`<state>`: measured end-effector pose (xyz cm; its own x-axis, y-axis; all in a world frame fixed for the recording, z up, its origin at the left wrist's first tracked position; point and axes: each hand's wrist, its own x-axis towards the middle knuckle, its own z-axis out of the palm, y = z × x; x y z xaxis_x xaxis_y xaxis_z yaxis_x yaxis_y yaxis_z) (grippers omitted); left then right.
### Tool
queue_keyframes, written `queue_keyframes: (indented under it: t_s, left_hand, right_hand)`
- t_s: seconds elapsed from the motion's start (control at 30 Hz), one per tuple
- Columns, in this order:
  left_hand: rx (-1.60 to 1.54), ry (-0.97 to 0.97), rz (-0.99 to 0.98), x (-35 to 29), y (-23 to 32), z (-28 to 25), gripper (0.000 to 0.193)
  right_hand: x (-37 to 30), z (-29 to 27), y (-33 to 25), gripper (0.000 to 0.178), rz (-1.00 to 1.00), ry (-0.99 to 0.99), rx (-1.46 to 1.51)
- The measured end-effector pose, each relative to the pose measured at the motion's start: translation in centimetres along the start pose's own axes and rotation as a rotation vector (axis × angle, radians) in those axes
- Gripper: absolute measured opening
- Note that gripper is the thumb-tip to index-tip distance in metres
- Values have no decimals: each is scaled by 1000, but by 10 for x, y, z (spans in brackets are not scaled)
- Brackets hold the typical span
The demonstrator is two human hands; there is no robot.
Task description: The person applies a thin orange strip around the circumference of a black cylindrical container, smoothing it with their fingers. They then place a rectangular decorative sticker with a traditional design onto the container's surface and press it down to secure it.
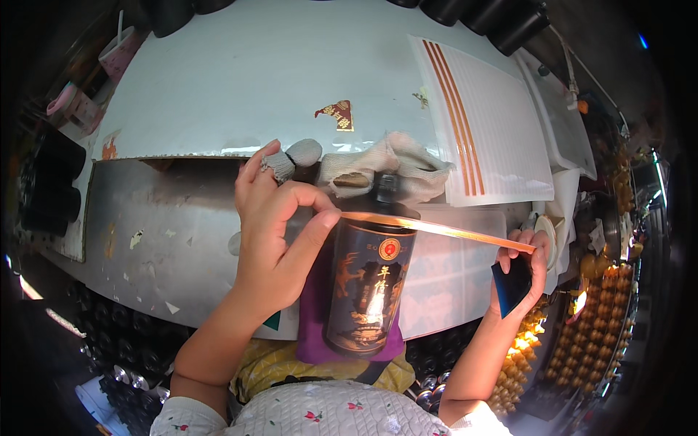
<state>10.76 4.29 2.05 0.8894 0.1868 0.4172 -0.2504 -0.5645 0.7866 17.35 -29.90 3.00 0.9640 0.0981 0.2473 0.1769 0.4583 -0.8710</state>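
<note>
One strip [451, 232], left grip [266, 231] to right grip [538, 270].

"What do you count?"
"One left hand [273, 236], one right hand [536, 267]: two altogether."
"And things?"
"One bottle [369, 283], one held strip [445, 229], one dark-blue piece [511, 288], one sheet [509, 131], three copper strips [456, 125] on that sheet."

Bench: pale top [233, 80], grey surface [167, 211] along its near edge.
Dark cylinders [518, 29] at far edge, toward both corners. Red-and-gold scrap [339, 120] mid-top, nearer the near edge. White sheet [509, 131] with copper-coloured strips [452, 109] toward right edge, overhanging near edge. Crumpled grey cloth [400, 163] at near edge; level unclear. Small pale scraps [172, 308] on grey surface, left part.
</note>
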Motion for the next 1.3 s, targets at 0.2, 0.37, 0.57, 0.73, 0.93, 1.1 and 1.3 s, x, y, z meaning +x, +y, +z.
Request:
queue_keyframes:
  t_s: [0.2,0.37,0.57,0.73,0.93,1.1,1.3]
  left_hand:
    - [2,31,14,1,1,2,8]
    - [40,22,20,2,1,3,9]
    - [70,40,23,2,1,5,8]
    - [112,42,16,1,1,7,6]
    - [144,172,9,-6,0,5,9]
    - [181,25,214,-41,41,6,32]
    - [225,-182,186,-53,69,25,70]
  right_hand:
    - [1,-3,2,16,8,28,-26]
    - [-1,-9,8,14,40,69,-32]
    - [1,-10,10,14,64,89,-40]
    - [4,-2,13,17,55,174,-89]
    - [4,-5,14,15,75,141,-64]
    - [5,-9,16,13,78,129,-37]
    - [6,-4,19,20,68,194,-77]
